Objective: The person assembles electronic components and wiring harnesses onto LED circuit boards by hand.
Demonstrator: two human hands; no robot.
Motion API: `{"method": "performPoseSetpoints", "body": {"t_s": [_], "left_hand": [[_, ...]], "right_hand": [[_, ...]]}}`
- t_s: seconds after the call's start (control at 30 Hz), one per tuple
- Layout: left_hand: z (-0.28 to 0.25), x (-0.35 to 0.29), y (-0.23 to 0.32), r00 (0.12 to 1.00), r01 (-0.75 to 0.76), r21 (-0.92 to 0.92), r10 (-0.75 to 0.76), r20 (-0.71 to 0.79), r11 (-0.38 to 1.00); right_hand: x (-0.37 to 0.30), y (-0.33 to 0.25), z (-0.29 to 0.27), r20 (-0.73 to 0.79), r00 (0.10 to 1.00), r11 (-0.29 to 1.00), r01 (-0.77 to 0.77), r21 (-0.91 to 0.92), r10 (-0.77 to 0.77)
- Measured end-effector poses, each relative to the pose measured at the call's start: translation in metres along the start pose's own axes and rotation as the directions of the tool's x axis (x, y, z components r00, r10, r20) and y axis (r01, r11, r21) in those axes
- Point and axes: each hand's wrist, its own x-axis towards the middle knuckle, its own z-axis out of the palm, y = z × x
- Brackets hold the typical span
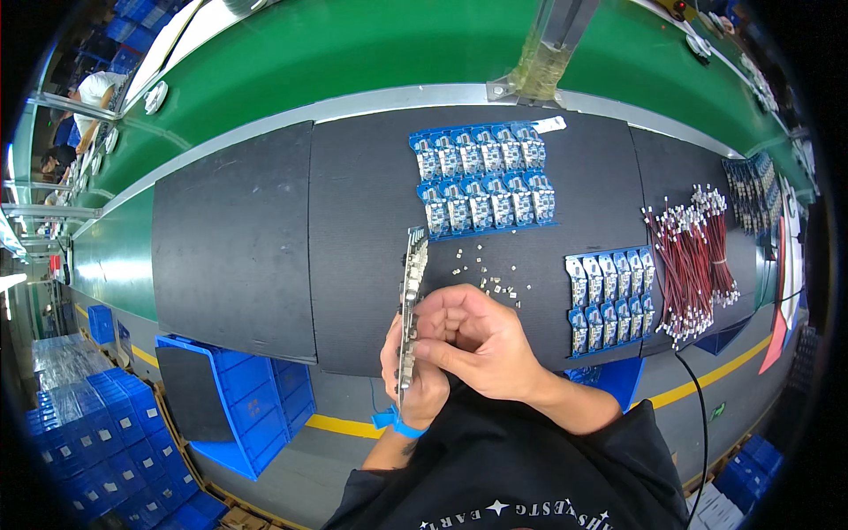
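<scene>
My left hand [427,394] grips a circuit board panel [412,291], holding it upright so that it shows nearly edge-on. Most of the left fingers are behind the panel. My right hand [481,340] is curled, its thumb and fingertips against the panel's component side; whatever sits between them is too small to make out. Beyond the hands, a larger blue circuit board panel [484,181] lies flat on the black mat. Small white connectors [499,290] are scattered between it and my right hand. Another circuit board panel [609,300] rests to the right.
Bundles of red and black wires [685,274] with white plugs lie at the right, near stacked boards [755,194]. A blue crate [252,402] stands below the bench's left front. A metal post [543,53] rises at the back, before the green conveyor [353,49].
</scene>
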Motion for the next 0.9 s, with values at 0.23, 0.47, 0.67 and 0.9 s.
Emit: {"method": "performPoseSetpoints", "body": {"t_s": [0.23, 0.47, 0.67, 0.9], "left_hand": [[0.003, 0.008, 0.011, 0.996, -0.091, 0.217, 0.088, 0.022, 0.972], [0.006, 0.009, 0.014, 0.994, -0.098, 0.261, 0.106, -0.018, 0.96], [0.012, 0.02, 0.024, 0.966, -0.255, 0.223, 0.256, 0.026, 0.941], [-0.002, 0.002, -0.008, 1.0, 0.026, 0.109, -0.026, -0.004, 0.994]], "right_hand": [[0.005, -0.001, -0.001, -0.035, 0.999, 1.0, -0.022, 0.013, 0.023], [0.005, 0.001, -0.004, -0.018, 0.999, 1.0, -0.026, -0.001, 0.026], [0.006, -0.002, -0.004, -0.026, 0.999, 0.999, -0.031, 0.026, 0.032], [0.001, -0.013, 0.003, -0.035, 0.999, 0.999, 0.026, 0.019, -0.025]]}}
